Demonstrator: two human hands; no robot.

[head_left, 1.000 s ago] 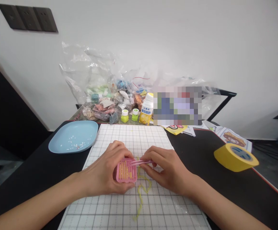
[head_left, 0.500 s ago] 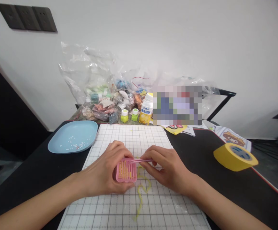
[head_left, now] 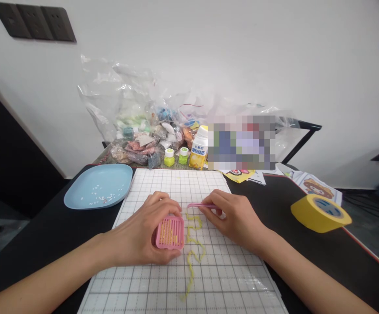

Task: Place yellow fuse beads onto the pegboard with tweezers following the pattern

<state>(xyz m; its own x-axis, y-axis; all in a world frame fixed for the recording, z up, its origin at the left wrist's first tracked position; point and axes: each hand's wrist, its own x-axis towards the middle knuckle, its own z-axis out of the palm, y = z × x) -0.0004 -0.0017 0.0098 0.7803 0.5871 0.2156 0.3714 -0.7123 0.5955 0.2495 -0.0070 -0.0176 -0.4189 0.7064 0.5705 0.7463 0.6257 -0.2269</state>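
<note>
My left hand point(head_left: 158, 229) grips a small pink slotted tray point(head_left: 170, 232) by its edges, tilted toward me. Small yellow beads fill several of its grooves, mostly on the left side. My right hand point(head_left: 230, 213) pinches pink tweezers point(head_left: 196, 205), whose tips point left at the upper end of a winding line of yellow-green beads point(head_left: 192, 272). Whether a bead is between the tips is too small to tell. The bead line lies on a white gridded board point(head_left: 137, 288), just right of the tray.
A blue plate point(head_left: 78, 187) with scattered white bits stands at the left. Behind the board are two small jars point(head_left: 169, 159) of yellow-green beads, a white-and-yellow bottle point(head_left: 198, 150) and plastic bags point(head_left: 137, 148). Yellow tape point(head_left: 310, 213) and printed cards point(head_left: 316, 187) lie at the right.
My right hand has moved the tweezers up and away from the pink tray to the top of the bead line. My left hand still holds the tray in nearly the same place.
</note>
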